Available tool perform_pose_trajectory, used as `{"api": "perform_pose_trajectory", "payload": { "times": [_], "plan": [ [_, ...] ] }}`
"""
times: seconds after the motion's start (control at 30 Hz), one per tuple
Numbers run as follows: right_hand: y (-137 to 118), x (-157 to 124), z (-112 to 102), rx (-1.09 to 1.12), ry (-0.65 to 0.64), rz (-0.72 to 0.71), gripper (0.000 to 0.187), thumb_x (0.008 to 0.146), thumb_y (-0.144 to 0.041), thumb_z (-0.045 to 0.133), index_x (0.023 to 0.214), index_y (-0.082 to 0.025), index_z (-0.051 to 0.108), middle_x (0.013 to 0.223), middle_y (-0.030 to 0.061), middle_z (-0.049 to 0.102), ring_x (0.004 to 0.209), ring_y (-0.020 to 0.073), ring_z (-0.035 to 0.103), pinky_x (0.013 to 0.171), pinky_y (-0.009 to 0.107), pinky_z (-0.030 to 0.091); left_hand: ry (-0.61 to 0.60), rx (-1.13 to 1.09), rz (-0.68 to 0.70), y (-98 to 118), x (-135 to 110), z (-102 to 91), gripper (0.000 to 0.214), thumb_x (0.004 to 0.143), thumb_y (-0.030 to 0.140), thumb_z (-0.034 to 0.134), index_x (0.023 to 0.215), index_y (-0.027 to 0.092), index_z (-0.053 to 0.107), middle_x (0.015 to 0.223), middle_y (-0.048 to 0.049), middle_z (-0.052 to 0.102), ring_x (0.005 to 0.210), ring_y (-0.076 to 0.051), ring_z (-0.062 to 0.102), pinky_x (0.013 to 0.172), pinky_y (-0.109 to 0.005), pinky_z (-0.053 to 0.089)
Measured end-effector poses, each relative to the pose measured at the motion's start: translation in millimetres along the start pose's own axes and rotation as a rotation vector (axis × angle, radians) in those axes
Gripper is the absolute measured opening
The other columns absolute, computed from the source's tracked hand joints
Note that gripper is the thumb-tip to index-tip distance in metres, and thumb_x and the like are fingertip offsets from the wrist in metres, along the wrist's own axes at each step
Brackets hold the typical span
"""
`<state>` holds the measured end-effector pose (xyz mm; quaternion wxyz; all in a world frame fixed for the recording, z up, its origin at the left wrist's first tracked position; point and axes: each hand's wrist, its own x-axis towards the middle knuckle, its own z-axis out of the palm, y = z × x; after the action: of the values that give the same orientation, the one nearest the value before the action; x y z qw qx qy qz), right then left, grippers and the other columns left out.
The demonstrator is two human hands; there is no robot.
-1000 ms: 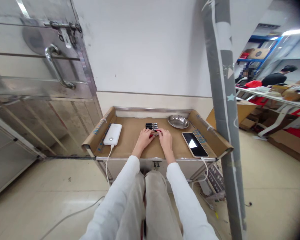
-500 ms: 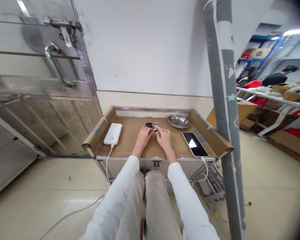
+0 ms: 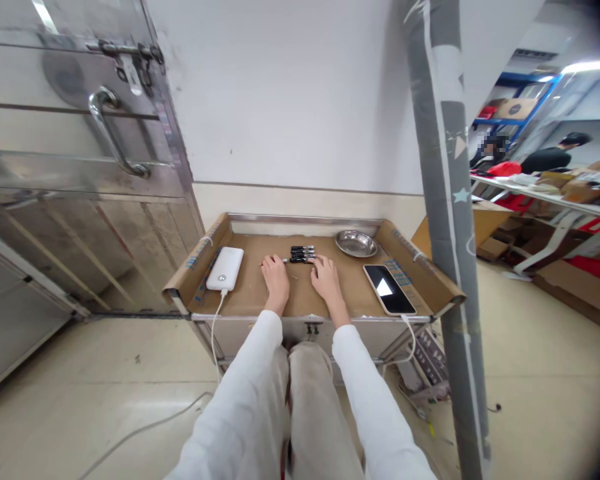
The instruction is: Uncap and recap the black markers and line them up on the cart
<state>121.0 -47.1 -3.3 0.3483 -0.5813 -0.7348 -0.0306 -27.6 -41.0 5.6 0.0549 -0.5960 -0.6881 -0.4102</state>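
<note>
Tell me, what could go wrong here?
The right hand is at the end of the row of dark pens, so a slight nudge might spoil their line. The phone lies near the front edge of the table, its white cable hanging over; a snag could drag it off. The white device has a hanging cord too, which might likewise catch.

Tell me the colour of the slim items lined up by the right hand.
The slim items are mostly black, partly silvery; see the head view.
</note>
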Motion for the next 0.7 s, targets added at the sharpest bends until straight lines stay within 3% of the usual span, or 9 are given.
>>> {"api": "perform_pose_trajectory", "payload": {
  "times": [0.2,0.37,0.53,0.7],
  "plan": [
    [0.0,-1.0,0.4,-0.069,0.021,0.012,0.032,0.084,-0.014,0.043,0.109,-0.021,0.061,0.107,0.0115,0.056,0.098,0.0247,0.047,0.085,0.037,0.039,-0.054,-0.032,0.04,-1.2,4.1,2.5,0.027,0.087,0.005,0.027,0.09,0.011,0.053,0.097,-0.0153,0.056,0.094,-0.024,0.054,0.086,-0.04,0.043],
    [1.7,1.4,-0.3,-0.091,0.003,0.032,0.024,0.083,-0.013,0.044,0.098,-0.019,0.062,0.098,0.0108,0.056,0.095,0.0245,0.046,0.084,0.036,0.037,-0.096,-0.134,0.107,-2.9,0.1,-11.2,0.03,0.081,0.0,0.032,0.098,0.011,0.054,0.104,-0.0169,0.055,0.096,-0.025,0.055,0.084,-0.038,0.044],
    [2.5,0.8,2.1,-0.127,0.047,0.024,0.023,0.083,-0.014,0.044,0.099,-0.018,0.06,0.096,0.0108,0.056,0.093,0.0238,0.046,0.082,0.035,0.037,-0.36,-0.282,0.35,-19.7,-8.3,-26.8,0.035,0.069,-0.004,0.038,0.087,0.017,0.059,0.093,-0.0087,0.061,0.092,-0.022,0.056,0.084,-0.037,0.043],
    [2.1,0.3,3.4,-0.159,0.047,0.059,0.019,0.083,-0.017,0.045,0.096,-0.017,0.06,0.096,0.0112,0.056,0.092,0.0238,0.045,0.083,0.035,0.036,-0.475,-0.275,0.397,-29.1,-10.9,-21.9,0.027,0.069,0.002,0.044,0.083,0.018,0.061,0.088,-0.0069,0.062,0.087,-0.023,0.055,0.086,-0.04,0.042]
  ]
}}
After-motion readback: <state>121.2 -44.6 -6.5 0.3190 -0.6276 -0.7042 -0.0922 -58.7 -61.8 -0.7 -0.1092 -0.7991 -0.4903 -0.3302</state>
